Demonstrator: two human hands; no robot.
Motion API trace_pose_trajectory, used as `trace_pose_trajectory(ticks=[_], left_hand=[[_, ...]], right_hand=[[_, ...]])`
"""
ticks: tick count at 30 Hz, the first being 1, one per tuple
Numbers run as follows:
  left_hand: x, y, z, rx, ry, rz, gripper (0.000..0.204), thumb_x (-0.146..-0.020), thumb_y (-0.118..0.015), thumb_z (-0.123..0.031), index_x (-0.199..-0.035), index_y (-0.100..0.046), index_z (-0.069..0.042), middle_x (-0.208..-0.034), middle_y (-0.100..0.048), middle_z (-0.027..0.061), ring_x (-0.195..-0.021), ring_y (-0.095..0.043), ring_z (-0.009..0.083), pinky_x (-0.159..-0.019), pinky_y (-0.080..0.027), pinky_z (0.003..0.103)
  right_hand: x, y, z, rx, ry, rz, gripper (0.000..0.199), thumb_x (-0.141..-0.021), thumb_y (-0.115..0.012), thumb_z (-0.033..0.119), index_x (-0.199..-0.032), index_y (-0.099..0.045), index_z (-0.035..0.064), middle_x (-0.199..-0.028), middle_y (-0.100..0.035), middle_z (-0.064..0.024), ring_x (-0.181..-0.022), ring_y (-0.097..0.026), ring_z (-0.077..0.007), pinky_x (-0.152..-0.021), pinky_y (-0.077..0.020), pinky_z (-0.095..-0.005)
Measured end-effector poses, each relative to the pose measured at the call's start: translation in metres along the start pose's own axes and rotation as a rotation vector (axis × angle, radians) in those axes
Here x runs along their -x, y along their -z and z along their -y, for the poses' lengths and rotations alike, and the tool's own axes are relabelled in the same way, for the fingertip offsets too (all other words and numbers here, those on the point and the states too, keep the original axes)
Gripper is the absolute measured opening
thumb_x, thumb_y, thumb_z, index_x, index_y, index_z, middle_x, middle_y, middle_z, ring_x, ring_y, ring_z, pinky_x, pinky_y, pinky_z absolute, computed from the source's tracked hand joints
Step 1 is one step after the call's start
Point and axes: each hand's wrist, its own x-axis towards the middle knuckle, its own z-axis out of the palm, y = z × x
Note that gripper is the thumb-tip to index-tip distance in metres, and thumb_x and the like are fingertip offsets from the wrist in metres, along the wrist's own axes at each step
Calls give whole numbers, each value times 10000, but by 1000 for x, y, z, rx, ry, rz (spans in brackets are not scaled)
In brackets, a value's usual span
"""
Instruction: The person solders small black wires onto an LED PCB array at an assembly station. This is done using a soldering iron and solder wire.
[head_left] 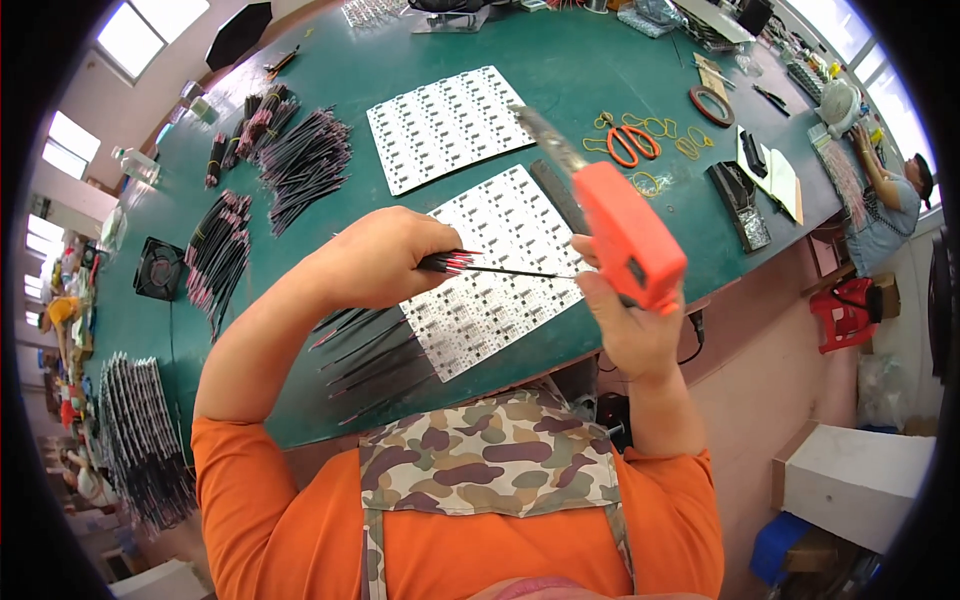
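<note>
Wires (450, 262), a small black bundle with reddish tips, are sitting in your left hand (375, 262), which is curling tightly around them just above the nearer white panel (495, 270). One thin strand is running from the bundle across to your right hand (625, 325), which is gripping the orange handle of a soldering gun (625, 240); its metal barrel is pointing up and away over the green desk (560, 60). Both hands are hovering above the desk edge, with the bundle and the gun nearly meeting over the panel.

Containers are few: a dark oblong tray (740, 205) is lying to your right near the desk edge, and you cannot tell what it is holding. A white box (855, 480) is standing on the floor at your right, beside a red stool (845, 310).

Farther out, a second white panel (445, 125) is lying behind the first. Loose black wires (365, 355) are spreading on the desk under your left forearm, and bigger piles of them (305, 160) are lying to your left, with a small black fan (160, 268) beyond. Orange-handled scissors (632, 142) and yellow rubber bands (680, 135) are resting behind the gun, partly hidden by it. Another person (890, 205) is working at the far right end.
</note>
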Motion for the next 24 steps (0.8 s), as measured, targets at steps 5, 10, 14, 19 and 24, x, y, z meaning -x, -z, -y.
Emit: trace_pose_trajectory(ticks=[5, 10, 14, 19, 24], left_hand=[[14, 26, -8, 175, -42, -126, 118, -824, -706, -57, -911, -652, 2, -776, -640, 117, -693, -607, 249, -639, -476, 326], [30, 46, -3, 299, -29, -223, 109, -854, -713, -87, -912, -663, -10, -752, -652, 63, -688, -593, 124, -636, -475, 286], [38, 45, 0, 664, 175, -324, 120, -880, -694, -105, -972, -664, -33, -777, -671, 37, -606, -509, 63, -563, -430, 227], [27, 12, 23, 1280, 116, -722, 201, -898, -694, -177, -1008, -629, -22, -801, -647, 50, -508, -454, 49, -457, -359, 203], [16, -7, 1, 1388, 110, -703, 218, -882, -712, -140, -1046, -611, -38, -920, -690, 101, -492, -452, 56, -453, -363, 205]], right_hand=[[-7, -21, 3, 117, -115, 115, 586, -816, -726, 29, -1343, -470, 40, -1157, -627, -144, -999, -623, -219, -872, -485, -326], [-6, -20, -1, 274, -73, 157, 582, -796, -682, -29, -1336, -471, 30, -1148, -630, -145, -1016, -629, -214, -863, -489, -317], [-3, -26, 1, 30, -127, 90, 540, -804, -671, -41, -1304, -470, 0, -1141, -635, -132, -969, -628, -172, -833, -501, -299], [-8, -32, 17, -23, -176, -3, 424, -813, -654, -42, -1209, -501, -31, -1051, -655, -116, -761, -608, -96, -678, -513, -253], [-9, -41, 20, -56, -82, -8, 407, -828, -646, -25, -1209, -503, -41, -1010, -647, -110, -693, -593, -91, -586, -499, -242]])
